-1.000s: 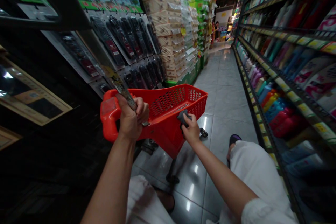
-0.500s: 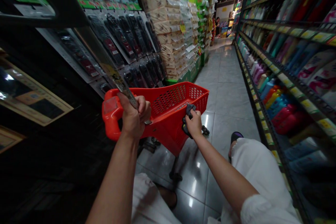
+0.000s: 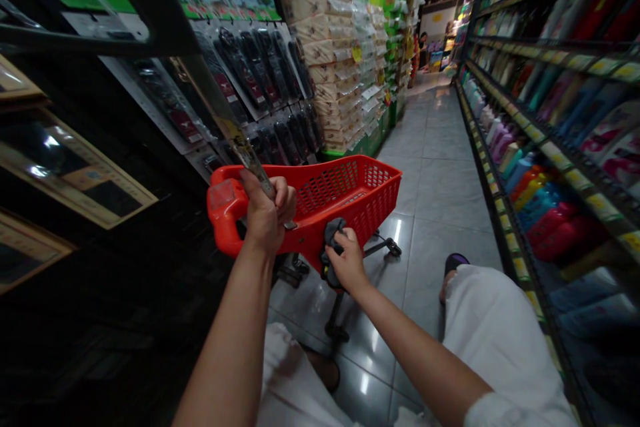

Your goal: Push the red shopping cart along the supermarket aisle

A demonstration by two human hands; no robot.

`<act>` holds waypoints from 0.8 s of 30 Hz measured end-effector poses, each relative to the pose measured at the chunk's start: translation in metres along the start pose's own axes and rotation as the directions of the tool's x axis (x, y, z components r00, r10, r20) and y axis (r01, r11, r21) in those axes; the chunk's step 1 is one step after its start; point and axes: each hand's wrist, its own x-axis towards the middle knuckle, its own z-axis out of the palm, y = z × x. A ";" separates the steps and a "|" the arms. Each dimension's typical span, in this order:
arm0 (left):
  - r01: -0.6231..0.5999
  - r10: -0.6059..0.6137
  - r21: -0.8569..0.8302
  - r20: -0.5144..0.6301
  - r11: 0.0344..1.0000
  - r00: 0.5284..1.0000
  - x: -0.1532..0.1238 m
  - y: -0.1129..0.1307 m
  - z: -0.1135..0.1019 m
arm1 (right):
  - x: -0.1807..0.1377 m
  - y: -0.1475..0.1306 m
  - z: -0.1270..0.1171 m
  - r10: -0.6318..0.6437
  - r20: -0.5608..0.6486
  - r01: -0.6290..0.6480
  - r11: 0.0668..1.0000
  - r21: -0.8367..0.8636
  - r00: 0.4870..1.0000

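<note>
A red plastic shopping cart basket (image 3: 367, 210) with perforated walls stands low in front of me, its rounded red grip (image 3: 227, 230) on the left. My left hand (image 3: 267, 213) is closed around a worn metal tube (image 3: 233, 133). The tube slants up to a black handle frame (image 3: 150, 27) at the upper left. In my right hand (image 3: 345, 257) is a bunched dark grey cloth (image 3: 333, 233), held against the basket's near side wall. My right fingers are curled into the cloth and cover part of it.
Shelves of colourful bottles (image 3: 545, 213) line the right side. On the left are stacked boxes (image 3: 325, 53), hanging black packaged goods (image 3: 255, 73) and framed panels (image 3: 100, 173). Grey floor tiles (image 3: 440, 167) run down the aisle. A person (image 3: 423, 47) is far off.
My right hand and the cloth have slid left along the basket's side, closer to my left hand. My left hand keeps its hold on the tube. The view has shifted slightly.
</note>
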 end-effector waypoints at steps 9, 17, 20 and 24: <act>0.007 -0.008 -0.014 -0.019 1.000 1.000 0.002 -0.001 -0.004 | 0.002 0.011 -0.015 -0.234 0.252 0.268 0.957 -0.107 0.939; -0.023 0.023 -0.014 0.018 1.000 1.000 0.000 0.000 -0.003 | -0.006 0.062 -0.055 -0.135 0.538 0.431 0.767 -0.475 0.832; -0.006 0.005 -0.021 -0.005 1.000 1.000 0.001 0.000 0.000 | 0.012 0.064 -0.066 -0.184 0.546 0.483 0.734 -0.477 0.818; 0.020 -0.021 -0.026 -0.036 0.999 0.999 0.004 0.000 0.003 | 0.049 0.065 -0.075 -0.184 0.235 0.284 0.806 -0.520 0.954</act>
